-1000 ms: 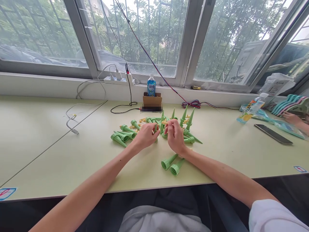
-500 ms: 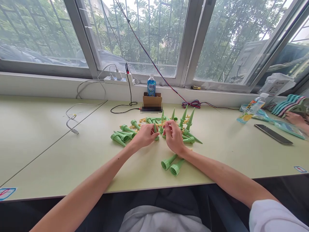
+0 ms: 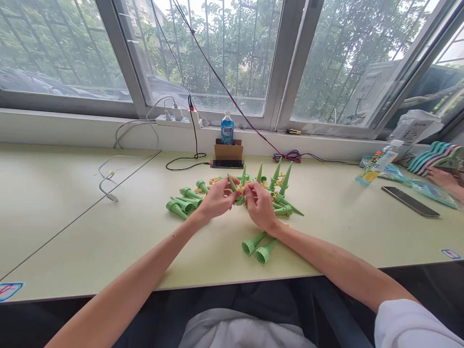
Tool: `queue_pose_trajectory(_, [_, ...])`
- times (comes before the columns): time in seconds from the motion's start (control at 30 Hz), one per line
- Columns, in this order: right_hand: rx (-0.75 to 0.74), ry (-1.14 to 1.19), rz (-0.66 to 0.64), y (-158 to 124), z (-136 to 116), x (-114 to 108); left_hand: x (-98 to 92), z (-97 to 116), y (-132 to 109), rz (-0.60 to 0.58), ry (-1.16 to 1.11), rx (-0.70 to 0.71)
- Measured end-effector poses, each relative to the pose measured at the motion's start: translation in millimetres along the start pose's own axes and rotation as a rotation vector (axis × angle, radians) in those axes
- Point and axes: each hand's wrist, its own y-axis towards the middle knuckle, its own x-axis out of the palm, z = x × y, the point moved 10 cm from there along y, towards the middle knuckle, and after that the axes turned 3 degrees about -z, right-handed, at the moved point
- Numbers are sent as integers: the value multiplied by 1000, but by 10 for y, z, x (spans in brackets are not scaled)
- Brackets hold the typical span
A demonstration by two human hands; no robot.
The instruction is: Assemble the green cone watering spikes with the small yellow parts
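My left hand (image 3: 216,199) is closed around a green plant watering spike (image 3: 231,182), tilted with its point up and its threaded cap end low. In my right hand (image 3: 261,208), thumb and fingertips pinch a small yellow valve (image 3: 239,189), which meets the spike's side; whether it sits in the hole I cannot tell. Beyond my hands several green spikes stand upright, among them one spike (image 3: 285,180) to the right. More spikes lie to the left, including one spike (image 3: 177,210). Two loose spikes, one of them a spike (image 3: 265,252), lie below my right wrist.
A blue-labelled bottle (image 3: 227,128) stands behind a cardboard box (image 3: 229,151) at the wall. Cables run from a power strip (image 3: 177,121). On the right are a phone (image 3: 410,201), a juice bottle (image 3: 379,163), hangers (image 3: 431,157) and another person's hand (image 3: 445,181).
My left hand has lifted and tilted the spike, bringing it right toward the yellow valve. The valve and spike, slightly apart before, now meet. My right hand has barely moved.
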Motion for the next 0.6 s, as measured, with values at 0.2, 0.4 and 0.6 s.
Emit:
queue_pose_trajectory(0.2, [8,7,10,-2,5,-10,-12,34,2,0,-20,21])
queue_pose_trajectory(0.4, [28,-19,32,-1,21,-47,-49,43,7,13,-57,28])
queue_pose_trajectory(0.6, [39,-41,32,7,36,-55,-48,82,1,-8,-110,42])
